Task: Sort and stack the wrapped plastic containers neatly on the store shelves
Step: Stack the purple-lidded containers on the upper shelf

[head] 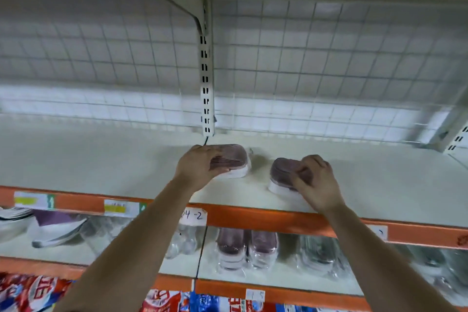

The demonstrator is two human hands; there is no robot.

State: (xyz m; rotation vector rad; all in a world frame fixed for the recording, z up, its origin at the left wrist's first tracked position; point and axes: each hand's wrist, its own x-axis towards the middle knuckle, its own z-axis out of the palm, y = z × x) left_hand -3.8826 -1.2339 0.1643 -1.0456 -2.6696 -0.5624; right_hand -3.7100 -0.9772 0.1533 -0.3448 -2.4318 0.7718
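Plastic-wrapped and slick, the left container (234, 159) is grasped by the left hand (200, 168) on the shelf (101, 154). Fingers of the right hand (317, 183) clasp the right container (282, 172) near the front edge, where it could slip off.

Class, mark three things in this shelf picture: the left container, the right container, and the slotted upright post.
left container (236, 157): head view, on its mauve lid.
right container (282, 168): head view, on its mauve lid.
slotted upright post (206, 83): head view, midway up its front face.
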